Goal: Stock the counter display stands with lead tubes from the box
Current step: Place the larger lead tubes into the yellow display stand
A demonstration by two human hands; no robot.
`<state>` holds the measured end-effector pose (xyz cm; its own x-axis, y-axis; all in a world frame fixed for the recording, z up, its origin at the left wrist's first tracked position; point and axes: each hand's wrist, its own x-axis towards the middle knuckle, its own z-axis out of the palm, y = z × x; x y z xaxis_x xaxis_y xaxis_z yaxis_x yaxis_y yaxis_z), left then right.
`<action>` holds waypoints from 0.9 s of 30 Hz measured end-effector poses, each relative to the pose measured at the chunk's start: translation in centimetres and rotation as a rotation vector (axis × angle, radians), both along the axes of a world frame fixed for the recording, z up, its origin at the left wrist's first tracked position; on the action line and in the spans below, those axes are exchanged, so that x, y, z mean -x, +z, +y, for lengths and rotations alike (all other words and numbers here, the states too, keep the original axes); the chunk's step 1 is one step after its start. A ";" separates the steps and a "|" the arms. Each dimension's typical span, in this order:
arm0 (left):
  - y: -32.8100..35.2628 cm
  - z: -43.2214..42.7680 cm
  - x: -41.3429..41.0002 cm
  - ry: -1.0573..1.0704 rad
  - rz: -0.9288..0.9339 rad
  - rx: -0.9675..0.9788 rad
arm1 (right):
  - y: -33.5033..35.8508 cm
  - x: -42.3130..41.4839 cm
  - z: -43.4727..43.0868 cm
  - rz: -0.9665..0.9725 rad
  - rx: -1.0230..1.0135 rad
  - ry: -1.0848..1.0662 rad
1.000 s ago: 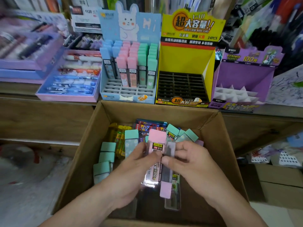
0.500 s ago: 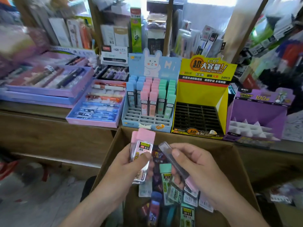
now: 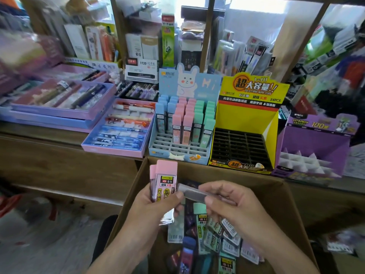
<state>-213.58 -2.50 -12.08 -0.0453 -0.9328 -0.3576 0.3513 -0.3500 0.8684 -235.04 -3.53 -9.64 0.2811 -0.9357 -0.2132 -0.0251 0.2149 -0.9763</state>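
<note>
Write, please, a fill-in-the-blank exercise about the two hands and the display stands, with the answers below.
The lead tubes in the left hand have ___ caps.
The right hand pinches exactly ___ greyish tube.
All slots of the yellow stand are ___.
In the rabbit stand, pink tubes stand between blue tubes and ___ ones.
Answers: pink; one; empty; green.

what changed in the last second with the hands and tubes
Both hands rose from the box. The left hand holds the pink-capped tubes upright; the right hand separated one tube, now pointing at them. The bunny stand, yellow stand and purple stand are unchanged.
</note>
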 end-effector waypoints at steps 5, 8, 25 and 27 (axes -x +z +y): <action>-0.3 0.0 -0.3 0.062 0.030 0.009 | -0.3 0.5 -0.6 -0.243 -0.138 -0.157; -0.1 0.0 -0.3 0.065 0.072 -0.001 | -0.4 0.6 -0.6 -0.080 -0.035 -0.134; 1.4 -0.4 -1.2 0.041 -0.064 0.059 | 0.6 -0.3 -0.7 -0.205 0.177 -0.354; 1.5 -0.5 -1.4 0.033 -0.084 0.080 | 1.1 -0.5 -1.0 -0.215 0.180 -0.330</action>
<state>-212.19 -3.02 -10.54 0.0126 -0.9589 -0.2834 0.2866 -0.2680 0.9198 -234.50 -4.57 -8.53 -0.0193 -0.9998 -0.0076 0.2245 0.0031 -0.9745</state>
